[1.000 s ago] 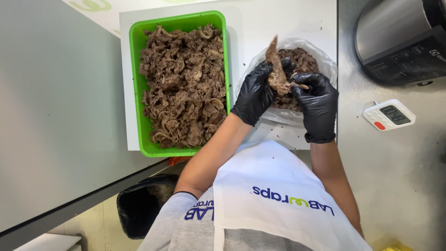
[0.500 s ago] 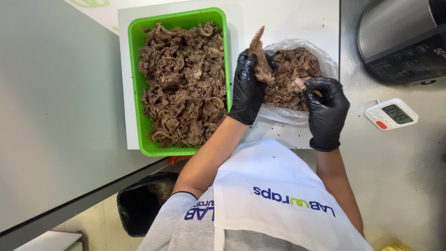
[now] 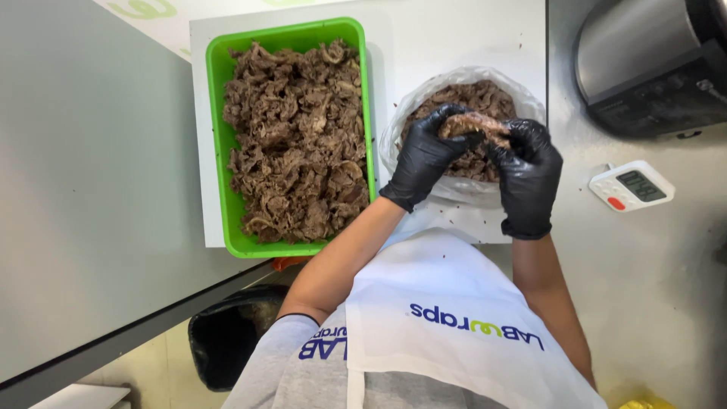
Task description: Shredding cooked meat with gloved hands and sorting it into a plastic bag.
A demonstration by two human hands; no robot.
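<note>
Both hands — left (image 3: 425, 155), right (image 3: 528, 168) — gripped a meat strip (image 3: 475, 123) over the bag (image 3: 463, 185); green tray (image 3: 218, 136) alongside, timer (image 3: 631, 185) right, perhaps a cooker (image 3: 644, 64) behind, on a white counter (image 3: 454, 38).

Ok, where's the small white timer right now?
In the head view, the white timer lies on the steel counter at the right, just beyond the right hand and below the dark appliance.

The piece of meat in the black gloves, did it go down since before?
Yes. The piece of meat, earlier held upright above the bag, now lies flat between both gloved hands, lower against the meat in the bag.
</note>
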